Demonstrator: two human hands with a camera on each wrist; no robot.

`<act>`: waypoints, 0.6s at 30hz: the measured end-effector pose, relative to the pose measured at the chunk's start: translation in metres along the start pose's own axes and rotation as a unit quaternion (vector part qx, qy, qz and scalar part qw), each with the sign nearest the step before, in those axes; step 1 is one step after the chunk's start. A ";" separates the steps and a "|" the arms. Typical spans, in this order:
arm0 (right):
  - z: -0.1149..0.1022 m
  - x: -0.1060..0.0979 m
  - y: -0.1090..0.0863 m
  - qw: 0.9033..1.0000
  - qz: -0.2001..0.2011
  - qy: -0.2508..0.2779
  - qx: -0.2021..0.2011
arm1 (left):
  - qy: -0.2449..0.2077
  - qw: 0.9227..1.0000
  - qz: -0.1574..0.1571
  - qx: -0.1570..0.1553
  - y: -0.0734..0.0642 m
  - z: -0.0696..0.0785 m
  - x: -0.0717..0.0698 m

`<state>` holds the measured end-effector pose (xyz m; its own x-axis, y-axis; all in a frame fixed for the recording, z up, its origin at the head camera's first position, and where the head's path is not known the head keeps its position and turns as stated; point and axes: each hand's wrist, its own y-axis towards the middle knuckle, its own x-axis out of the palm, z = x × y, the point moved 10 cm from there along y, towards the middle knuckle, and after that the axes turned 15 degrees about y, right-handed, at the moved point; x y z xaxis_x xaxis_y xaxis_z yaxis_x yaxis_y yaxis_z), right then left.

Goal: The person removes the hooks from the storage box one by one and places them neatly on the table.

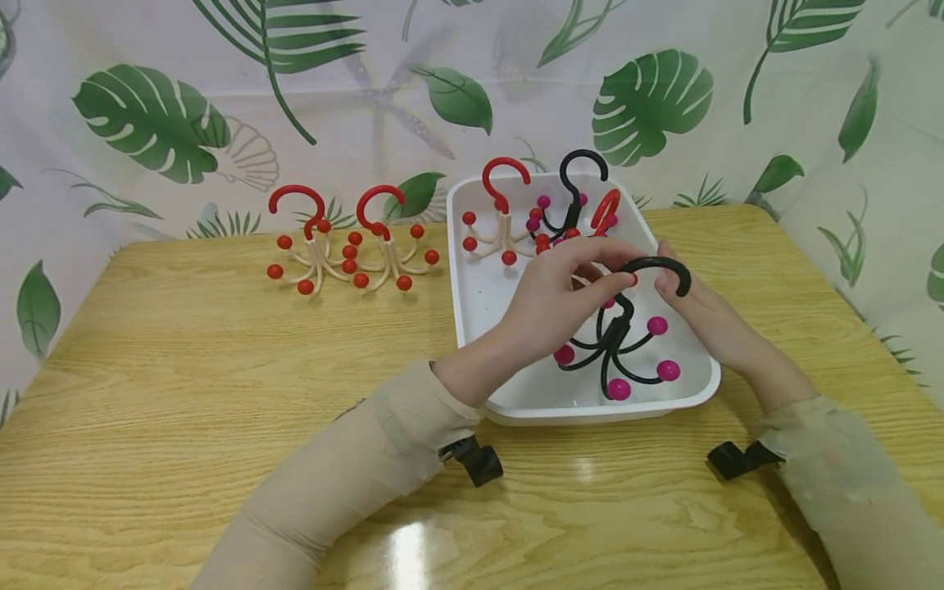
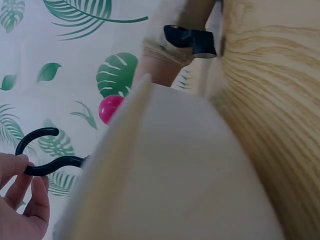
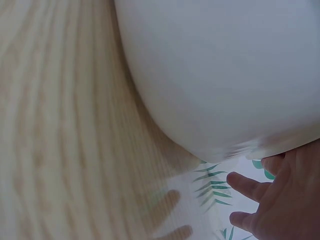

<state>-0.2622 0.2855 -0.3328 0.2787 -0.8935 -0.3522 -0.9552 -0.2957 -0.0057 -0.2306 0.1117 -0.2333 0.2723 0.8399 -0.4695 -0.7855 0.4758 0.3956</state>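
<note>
My left hand (image 1: pixel 556 287) pinches the hook of a black hook-handled massager (image 1: pixel 615 332) with several curved legs ending in magenta balls. It hangs over the front part of a white plastic basin (image 1: pixel 475 328). In the left wrist view the fingers and thumb meet on the black hook (image 2: pixel 55 162), with one magenta ball (image 2: pixel 110 108) showing past the basin wall. My right hand (image 1: pixel 693 307) is at the basin's right rim, its upper part overlapped by the hook's tip in the head view. In the right wrist view the right hand's fingers (image 3: pixel 247 186) extend loosely apart beside the basin.
Inside the basin's back stand a red-hooked massager (image 1: pixel 505 225) with cream legs and a black one (image 1: pixel 571 213); another red hook (image 1: pixel 605 211) leans beside them. Two more red-hooked massagers (image 1: pixel 315 254) stand left of the basin on the wooden table (image 1: pixel 221 344). A leaf-patterned cloth (image 1: pixel 383 106) hangs behind.
</note>
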 end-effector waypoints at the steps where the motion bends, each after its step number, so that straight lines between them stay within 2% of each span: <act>1: 0.000 0.000 0.000 1.000 0.001 0.001 0.002 | -0.002 1.000 0.006 0.004 0.000 0.003 -0.003; 9: 0.001 0.001 -0.002 1.000 0.002 -0.007 0.009 | -0.001 0.999 0.045 0.019 -0.004 0.022 -0.035; 18: -0.004 0.001 0.000 1.000 0.006 -0.029 0.002 | -0.014 0.993 0.107 0.051 -0.014 0.031 -0.078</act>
<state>-0.2613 0.2838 -0.3295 0.2603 -0.8763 -0.4053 -0.9591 -0.2830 -0.0041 -0.2232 0.0476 -0.1775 0.1221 0.9310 -0.3440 -0.7674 0.3084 0.5622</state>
